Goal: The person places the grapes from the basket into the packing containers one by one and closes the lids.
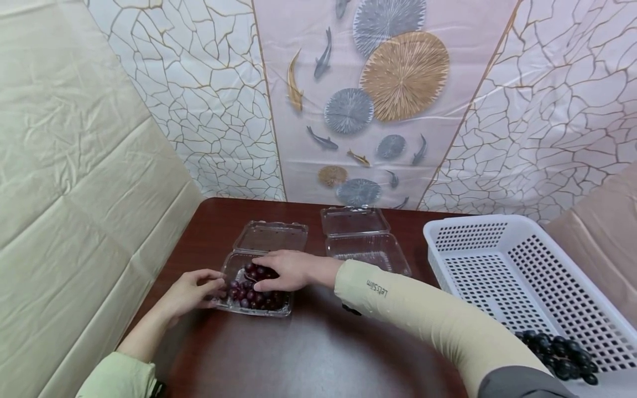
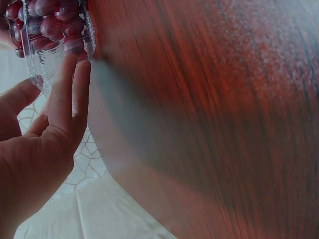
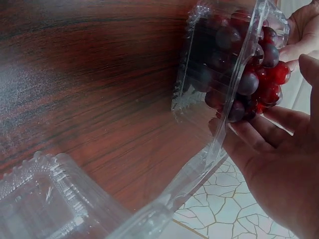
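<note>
A bunch of red grapes [image 1: 254, 293] lies in a hinged clear plastic box [image 1: 251, 313] at the table's left, its lid [image 1: 271, 236] folded back. From above, my right hand [image 1: 286, 271] reaches into the box. Its fingers [image 3: 254, 132] touch the grapes along the wall, and its thumb stands apart from them. My left hand [image 1: 191, 290] is at the box's left end. In the left wrist view its fingers [image 2: 62, 97], nearly straight, touch the clear wall, and the thumb lies by the corner. Right fingertips are partly hidden among the grapes.
A second clear plastic box [image 1: 368, 249] stands with its lid up behind my right forearm. At the right is a white perforated basket [image 1: 468, 287] with dark grapes [image 1: 559, 354] at its near end. Fabric walls [image 1: 229, 110] border the brown table [image 1: 308, 354].
</note>
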Motion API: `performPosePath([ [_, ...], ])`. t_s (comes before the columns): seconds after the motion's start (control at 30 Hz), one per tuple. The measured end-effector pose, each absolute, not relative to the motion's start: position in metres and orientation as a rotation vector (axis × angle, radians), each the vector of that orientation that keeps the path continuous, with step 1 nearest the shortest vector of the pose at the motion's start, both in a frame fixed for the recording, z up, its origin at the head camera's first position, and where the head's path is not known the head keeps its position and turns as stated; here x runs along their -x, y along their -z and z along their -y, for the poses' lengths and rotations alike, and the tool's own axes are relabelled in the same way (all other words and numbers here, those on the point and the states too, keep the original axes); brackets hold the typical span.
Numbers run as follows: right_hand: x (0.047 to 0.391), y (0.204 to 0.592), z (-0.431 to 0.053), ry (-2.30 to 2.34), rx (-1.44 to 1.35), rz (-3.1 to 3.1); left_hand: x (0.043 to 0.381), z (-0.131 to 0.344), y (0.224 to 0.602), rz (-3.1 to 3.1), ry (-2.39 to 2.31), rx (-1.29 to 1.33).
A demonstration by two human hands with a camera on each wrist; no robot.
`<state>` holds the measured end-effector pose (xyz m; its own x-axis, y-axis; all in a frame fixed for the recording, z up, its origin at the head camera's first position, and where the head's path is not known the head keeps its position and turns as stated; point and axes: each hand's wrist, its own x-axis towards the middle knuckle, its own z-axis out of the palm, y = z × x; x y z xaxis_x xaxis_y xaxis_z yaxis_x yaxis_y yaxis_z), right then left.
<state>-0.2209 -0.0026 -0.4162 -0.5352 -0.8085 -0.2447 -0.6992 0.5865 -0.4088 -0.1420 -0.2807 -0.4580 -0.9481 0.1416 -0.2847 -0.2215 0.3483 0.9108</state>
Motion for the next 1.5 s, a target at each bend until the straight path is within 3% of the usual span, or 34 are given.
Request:
performPosePath([
  [0.83, 0.226, 0.401, -0.057, 0.849, 1.014, -2.472, 0.145, 0.285, 0.459, -2.257, -1.634, 0.032],
  [1.5, 0.254, 0.403, -0.064, 1.352, 0.364, -2.090, 0.144, 0.284, 0.461, -2.257, -1.628, 0.049],
])
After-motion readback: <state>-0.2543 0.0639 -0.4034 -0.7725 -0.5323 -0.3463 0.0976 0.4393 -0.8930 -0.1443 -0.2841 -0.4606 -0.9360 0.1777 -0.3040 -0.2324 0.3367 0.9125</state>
